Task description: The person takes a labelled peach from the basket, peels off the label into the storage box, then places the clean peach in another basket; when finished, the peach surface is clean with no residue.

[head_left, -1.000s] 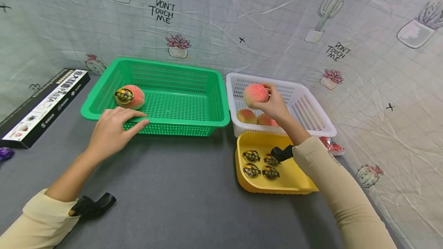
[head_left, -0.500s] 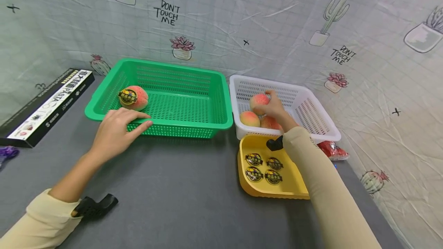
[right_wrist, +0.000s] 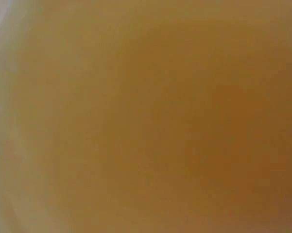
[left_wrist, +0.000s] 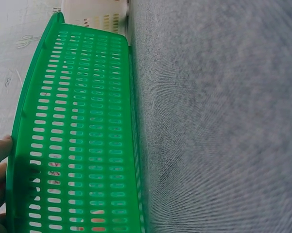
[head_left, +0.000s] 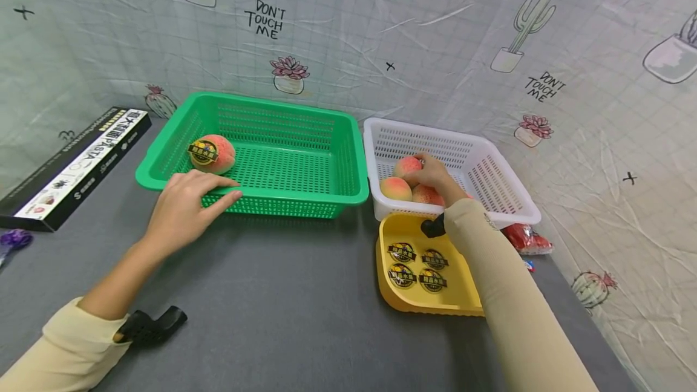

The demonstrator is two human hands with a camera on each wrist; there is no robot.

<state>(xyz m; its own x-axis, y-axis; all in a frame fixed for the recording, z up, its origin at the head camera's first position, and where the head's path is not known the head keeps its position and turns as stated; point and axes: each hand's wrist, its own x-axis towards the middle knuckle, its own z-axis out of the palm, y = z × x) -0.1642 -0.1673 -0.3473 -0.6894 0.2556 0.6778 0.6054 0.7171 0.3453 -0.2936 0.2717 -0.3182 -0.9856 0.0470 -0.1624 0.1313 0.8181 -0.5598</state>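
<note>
My right hand (head_left: 437,175) reaches into the white basket (head_left: 503,210) and holds a peach (head_left: 406,166) there, thumb and fingers round it. Two more peaches show close by: a yellowish-pink peach (head_left: 395,189) and a redder peach (head_left: 427,194) partly under the hand. The left hand (head_left: 179,207) grips the front rim of the green basket (head_left: 294,196), fingers over the edge, thumb in front. Inside that basket, at its left, lies a peach (head_left: 224,159) bearing a black-and-gold label (head_left: 203,152). The right wrist view is a blurred yellow-brown surface.
Before the white basket stands a yellow tray (head_left: 405,303) with several black-and-gold labels (head_left: 403,253) in it. A long black-and-white box (head_left: 76,165) lies at the left, near a purple item (head_left: 16,238). A red packet (head_left: 527,239) lies at the right.
My right hand has lowered the peach from above the white basket down into it, beside the other peaches. The left hand has stayed at the green rim. The head view has shifted slightly.
</note>
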